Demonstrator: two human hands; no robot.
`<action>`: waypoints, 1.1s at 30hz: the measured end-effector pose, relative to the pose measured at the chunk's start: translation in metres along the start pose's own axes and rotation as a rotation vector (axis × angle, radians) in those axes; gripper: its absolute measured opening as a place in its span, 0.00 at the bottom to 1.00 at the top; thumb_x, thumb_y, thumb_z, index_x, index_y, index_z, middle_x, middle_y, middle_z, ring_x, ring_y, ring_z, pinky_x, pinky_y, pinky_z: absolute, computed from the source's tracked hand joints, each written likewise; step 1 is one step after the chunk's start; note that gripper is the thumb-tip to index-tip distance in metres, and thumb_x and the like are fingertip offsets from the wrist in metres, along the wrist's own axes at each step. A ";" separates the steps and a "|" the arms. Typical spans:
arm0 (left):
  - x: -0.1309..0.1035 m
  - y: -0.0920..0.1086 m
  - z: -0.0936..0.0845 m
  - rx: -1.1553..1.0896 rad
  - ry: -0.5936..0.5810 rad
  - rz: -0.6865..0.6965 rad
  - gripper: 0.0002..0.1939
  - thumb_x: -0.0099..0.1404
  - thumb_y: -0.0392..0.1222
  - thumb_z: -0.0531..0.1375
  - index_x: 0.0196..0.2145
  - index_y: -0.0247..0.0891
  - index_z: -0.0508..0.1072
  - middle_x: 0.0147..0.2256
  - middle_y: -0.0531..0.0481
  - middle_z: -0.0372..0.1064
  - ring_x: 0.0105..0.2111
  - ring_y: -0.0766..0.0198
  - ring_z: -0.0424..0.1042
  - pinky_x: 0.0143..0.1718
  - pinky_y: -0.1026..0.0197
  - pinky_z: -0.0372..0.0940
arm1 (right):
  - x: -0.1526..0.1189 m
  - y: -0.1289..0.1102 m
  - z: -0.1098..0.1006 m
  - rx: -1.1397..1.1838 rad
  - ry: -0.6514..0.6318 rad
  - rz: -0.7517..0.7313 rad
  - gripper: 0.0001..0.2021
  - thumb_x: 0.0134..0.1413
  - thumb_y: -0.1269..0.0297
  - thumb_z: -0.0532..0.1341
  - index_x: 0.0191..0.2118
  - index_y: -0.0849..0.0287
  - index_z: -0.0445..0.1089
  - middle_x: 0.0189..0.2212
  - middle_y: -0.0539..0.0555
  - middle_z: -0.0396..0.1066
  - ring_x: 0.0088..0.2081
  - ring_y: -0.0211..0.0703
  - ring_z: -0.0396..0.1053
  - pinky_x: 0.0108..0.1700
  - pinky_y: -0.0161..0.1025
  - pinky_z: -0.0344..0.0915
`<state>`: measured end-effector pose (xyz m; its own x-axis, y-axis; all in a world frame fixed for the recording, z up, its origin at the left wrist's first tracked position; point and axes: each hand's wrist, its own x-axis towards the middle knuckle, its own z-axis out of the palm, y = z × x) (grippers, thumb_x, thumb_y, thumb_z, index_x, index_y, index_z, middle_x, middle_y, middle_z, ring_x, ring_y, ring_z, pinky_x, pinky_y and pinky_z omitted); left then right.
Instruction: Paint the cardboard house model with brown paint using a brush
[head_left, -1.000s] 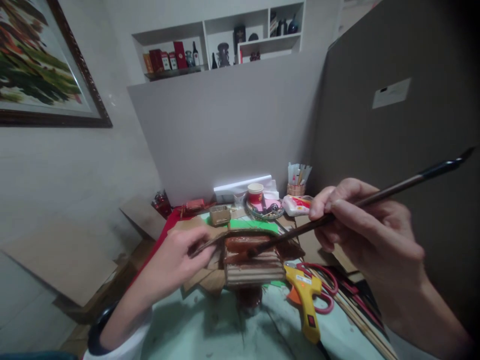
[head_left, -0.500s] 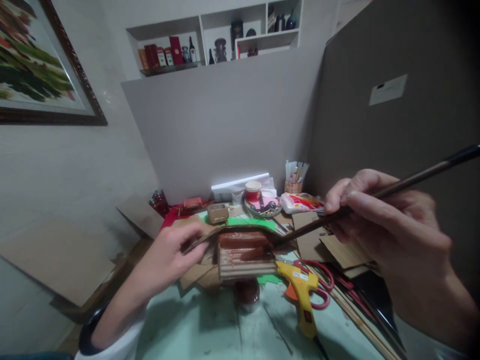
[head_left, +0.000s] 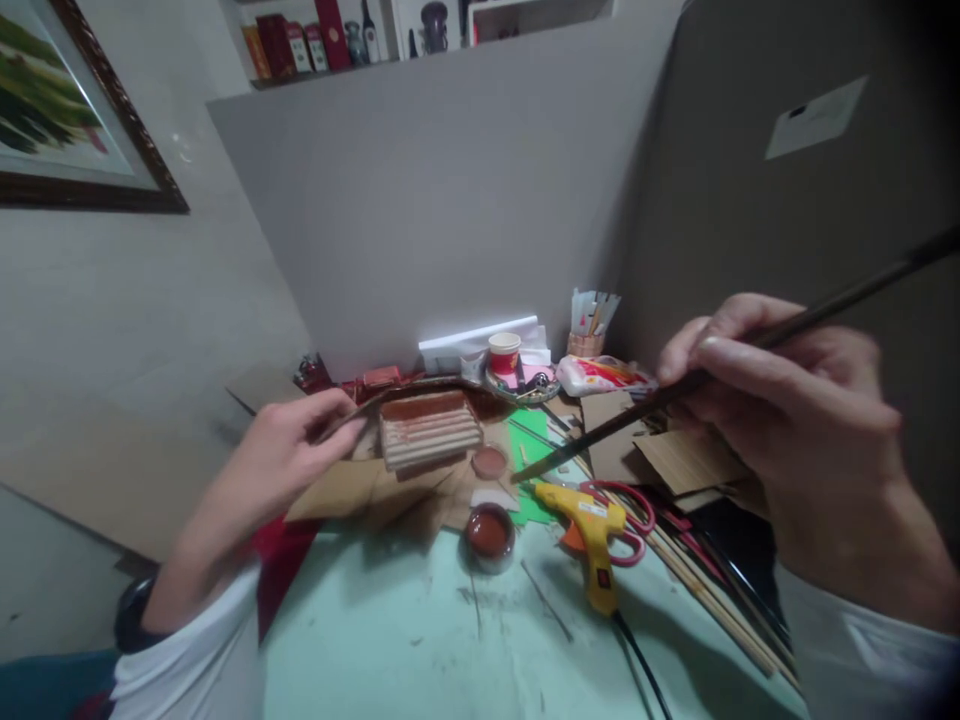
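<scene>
My left hand [head_left: 300, 435] pinches the edge of a small cardboard model [head_left: 431, 440] with a ridged, corrugated face. Its upper part is coated reddish brown, while the lower ridges are pale and bare. A long dark paintbrush [head_left: 607, 430] is held between the thumb and fingers of my right hand [head_left: 787, 410]. The brush tip points down and left, apart from the model and above the green sheet. Below it on the table stands a small cup of reddish-brown paint [head_left: 489, 535], beside the tip. A round brown lid [head_left: 490, 461] lies behind the cup.
A yellow glue gun [head_left: 592, 530] with a black cord lies across red-handled scissors [head_left: 637, 510]. Thin wooden sticks [head_left: 712, 600] and cardboard pieces [head_left: 686, 460] are at the right. Behind stand a red paper cup [head_left: 505, 355] and a holder of sticks [head_left: 587, 342].
The brush has come off the model and moved lower, toward the paint cup. My left hand has shifted left with the model, uncovering the cup and the lid. The camera has tilted down.
</scene>
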<state>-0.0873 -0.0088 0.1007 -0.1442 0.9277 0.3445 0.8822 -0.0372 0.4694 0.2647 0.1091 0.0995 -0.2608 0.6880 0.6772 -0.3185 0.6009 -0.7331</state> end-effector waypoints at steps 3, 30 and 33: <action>-0.001 -0.004 -0.004 0.001 0.013 -0.023 0.13 0.66 0.50 0.57 0.28 0.40 0.68 0.24 0.59 0.61 0.26 0.66 0.60 0.28 0.63 0.53 | -0.001 0.011 0.010 -0.048 -0.175 0.114 0.09 0.64 0.63 0.65 0.32 0.58 0.70 0.31 0.53 0.73 0.22 0.36 0.67 0.21 0.35 0.67; -0.003 -0.004 -0.008 0.041 0.027 -0.048 0.12 0.66 0.50 0.58 0.29 0.41 0.69 0.25 0.58 0.63 0.27 0.65 0.60 0.29 0.62 0.52 | 0.000 0.046 0.027 -0.313 -0.395 0.344 0.19 0.61 0.45 0.64 0.32 0.57 0.68 0.24 0.50 0.72 0.27 0.44 0.72 0.31 0.39 0.64; -0.004 -0.003 -0.009 0.029 0.030 -0.093 0.12 0.66 0.49 0.58 0.28 0.41 0.68 0.24 0.59 0.61 0.26 0.66 0.57 0.28 0.62 0.50 | -0.001 0.045 0.024 -0.313 -0.339 0.342 0.17 0.63 0.48 0.64 0.31 0.55 0.67 0.21 0.48 0.71 0.25 0.43 0.71 0.28 0.38 0.62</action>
<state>-0.0935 -0.0158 0.1049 -0.2386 0.9152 0.3248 0.8769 0.0593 0.4771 0.2290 0.1256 0.0675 -0.5958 0.7263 0.3428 0.1065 0.4945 -0.8626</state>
